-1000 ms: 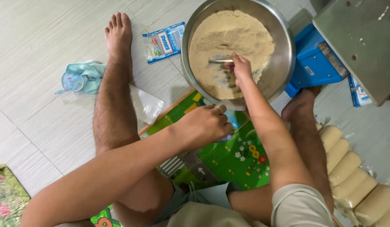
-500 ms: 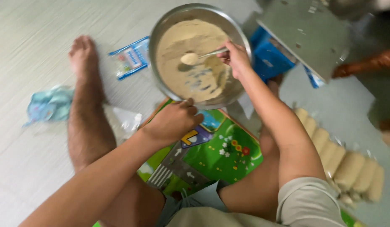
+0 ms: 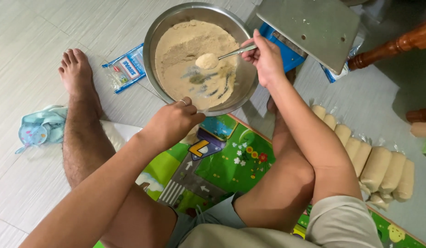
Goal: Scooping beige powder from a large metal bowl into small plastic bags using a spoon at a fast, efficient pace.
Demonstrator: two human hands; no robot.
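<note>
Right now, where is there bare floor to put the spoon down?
Bare tile lies at the upper left, beyond the foot, and at the lower left, below the blue cloth. Around the bowl it is crowded: a packet, the left hand, the right hand with the spoon, and bagged rolls on the right.

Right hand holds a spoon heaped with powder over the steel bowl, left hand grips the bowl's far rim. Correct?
Not quite. In the head view the left hand grips the near rim of the steel bowl, the edge closest to the person, not the far rim. The rest holds: the right hand holds a spoon heaped with powder over the bowl.
</note>
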